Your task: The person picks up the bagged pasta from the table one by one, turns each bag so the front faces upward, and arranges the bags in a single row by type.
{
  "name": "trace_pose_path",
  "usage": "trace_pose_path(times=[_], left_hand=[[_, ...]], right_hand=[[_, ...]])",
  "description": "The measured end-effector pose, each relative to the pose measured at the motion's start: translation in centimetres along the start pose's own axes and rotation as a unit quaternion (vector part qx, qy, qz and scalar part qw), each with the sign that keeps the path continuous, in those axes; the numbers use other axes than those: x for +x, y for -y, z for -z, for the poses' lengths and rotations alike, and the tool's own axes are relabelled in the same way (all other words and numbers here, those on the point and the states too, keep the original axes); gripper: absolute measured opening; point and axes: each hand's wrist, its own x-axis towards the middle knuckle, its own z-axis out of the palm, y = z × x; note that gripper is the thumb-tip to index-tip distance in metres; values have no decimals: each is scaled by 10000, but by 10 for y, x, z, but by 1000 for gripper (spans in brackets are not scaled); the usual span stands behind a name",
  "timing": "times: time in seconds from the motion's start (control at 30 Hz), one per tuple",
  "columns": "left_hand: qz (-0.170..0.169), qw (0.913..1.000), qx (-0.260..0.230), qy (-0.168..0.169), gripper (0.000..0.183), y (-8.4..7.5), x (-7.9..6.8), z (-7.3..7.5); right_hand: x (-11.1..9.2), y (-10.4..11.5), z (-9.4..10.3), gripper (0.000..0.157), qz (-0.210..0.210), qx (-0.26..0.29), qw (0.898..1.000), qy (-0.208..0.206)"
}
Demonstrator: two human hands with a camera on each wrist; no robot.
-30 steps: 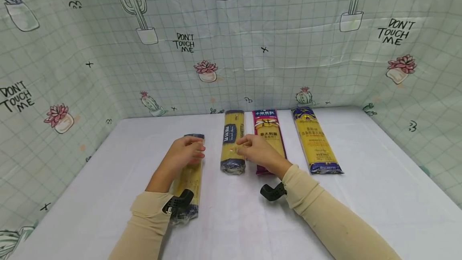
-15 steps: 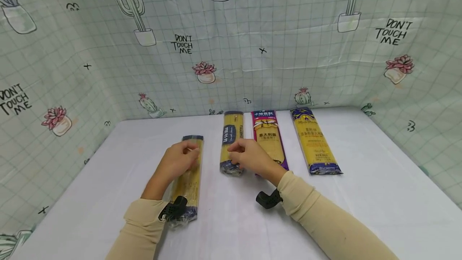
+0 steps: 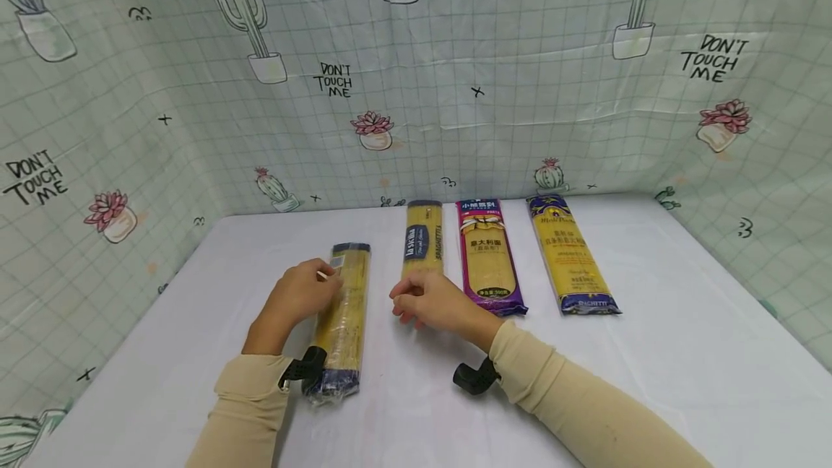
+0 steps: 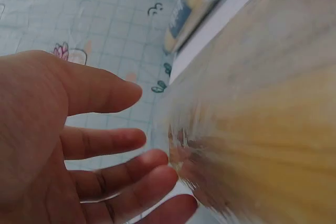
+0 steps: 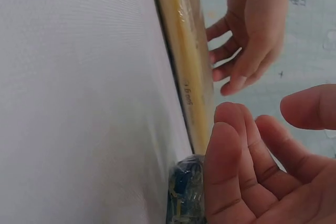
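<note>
My left hand point(image 3: 295, 298) is at the left edge of a clear-wrapped spaghetti pack point(image 3: 344, 316) with dark blue ends. In the left wrist view its fingers point(image 4: 123, 174) are relaxed and spread beside the see-through wrapper, holding nothing. My right hand point(image 3: 438, 305) hovers just right of that pack, with loosely bent fingers and thumb apart. It covers the lower end of a second spaghetti pack point(image 3: 424, 233) with a blue "la sicilia" label. In the right wrist view, both hands appear near the first pack point(image 5: 189, 77), nothing between the right hand's fingers.
Right of the second pack lie a pink-and-purple pasta pack point(image 3: 490, 258) and a yellow spaghetti pack point(image 3: 572, 255) with blue ends, slightly slanted. All rest on a white-covered table point(image 3: 416, 410). A cactus-print cloth point(image 3: 448, 150) rises behind and at both sides.
My left hand has drawn left and nearer to me, uncovering more of the first pack. My right hand has moved left and nearer, baring the pink pack's lower end. The packs stay in place.
</note>
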Motion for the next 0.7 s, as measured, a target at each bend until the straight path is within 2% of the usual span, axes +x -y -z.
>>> trace_pose_path(times=[0.2,0.33,0.53,0.7], left_hand=[[196,9994,-111,271,42,1,1,-2],[306,9989,-131,338,42,1,1,-3],[458,9977,-305,401,46,5,2,-4],[609,9963,-425,423,59,14,6,-5]], right_hand=[[1,-1,-4,23,-79,241,9995,203],[0,0,-6,24,-150,456,9985,258],[0,-1,-8,23,-232,412,9986,237],[-1,-2,-8,23,-241,339,9988,266]])
